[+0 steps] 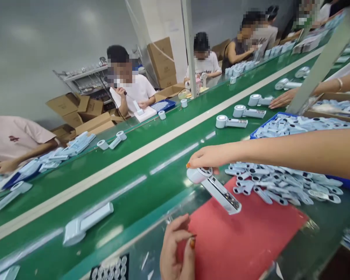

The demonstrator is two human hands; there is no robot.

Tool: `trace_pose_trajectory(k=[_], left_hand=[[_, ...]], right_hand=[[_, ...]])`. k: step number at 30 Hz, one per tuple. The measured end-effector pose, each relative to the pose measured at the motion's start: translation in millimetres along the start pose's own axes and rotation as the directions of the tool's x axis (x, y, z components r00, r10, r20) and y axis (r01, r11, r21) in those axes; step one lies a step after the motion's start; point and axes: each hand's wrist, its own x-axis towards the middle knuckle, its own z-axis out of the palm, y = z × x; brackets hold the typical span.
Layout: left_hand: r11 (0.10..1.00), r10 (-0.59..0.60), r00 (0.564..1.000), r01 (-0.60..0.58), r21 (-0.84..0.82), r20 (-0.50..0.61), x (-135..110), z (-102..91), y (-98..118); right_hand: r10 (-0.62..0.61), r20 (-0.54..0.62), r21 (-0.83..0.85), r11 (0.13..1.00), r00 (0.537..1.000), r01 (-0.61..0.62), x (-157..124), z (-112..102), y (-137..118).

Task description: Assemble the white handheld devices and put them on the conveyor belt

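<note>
My right hand [208,156] grips the round head of a pale blue handheld fan body [220,193] from above. The fan's handle slants down to the right, its open side showing a circuit strip, over a red mat [247,233]. Low in the middle, my left hand [175,252] is loosely curled with index finger and thumb apart; I see nothing in it. A heap of pale blue handle covers [271,182] with dark oval spots lies on the mat's far right side. A sheet of round clear stickers [109,268] is left of my left hand.
A green conveyor belt [128,163] crosses ahead, carrying several fan bodies, one a near fan body [89,223]. A blue tray [280,114] of covers stands at right, beside another person's hand [284,99]. A slanted metal post [317,66] rises there. Co-workers sit across the belt.
</note>
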Motion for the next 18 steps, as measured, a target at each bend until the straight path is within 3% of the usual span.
trace_pose_trajectory(k=[3, 5, 8, 13, 18], left_hand=[[0.98, 0.129, 0.989, -0.138, 0.14, 0.07, -6, -0.2, 13], [0.962, 0.161, 0.98, -0.181, 0.206, 0.113, -5, 3.6, 22], [0.953, 0.157, 0.983, -0.176, 0.246, 0.092, 0, 14.1, 28], [0.937, 0.163, 0.982, -0.185, 0.295, 0.099, 12, 34.7, 26], [0.911, 0.139, 0.974, -0.197, 0.363, 0.18, 26, 51.8, 34]], right_hand=[[0.046, 0.068, -0.091, 0.995, 0.997, -0.04, -10, 48, 11], [0.043, -0.008, -0.181, 0.983, 0.999, -0.044, -13, 70, 16], [-0.036, -0.148, -0.241, 0.971, 0.988, -0.001, -16, 87, 26], [-0.2, -0.272, -0.084, 0.979, 0.941, 0.184, -10, 111, 50], [-0.194, -0.392, 0.142, 0.953, 0.899, 0.268, -4, 135, 66]])
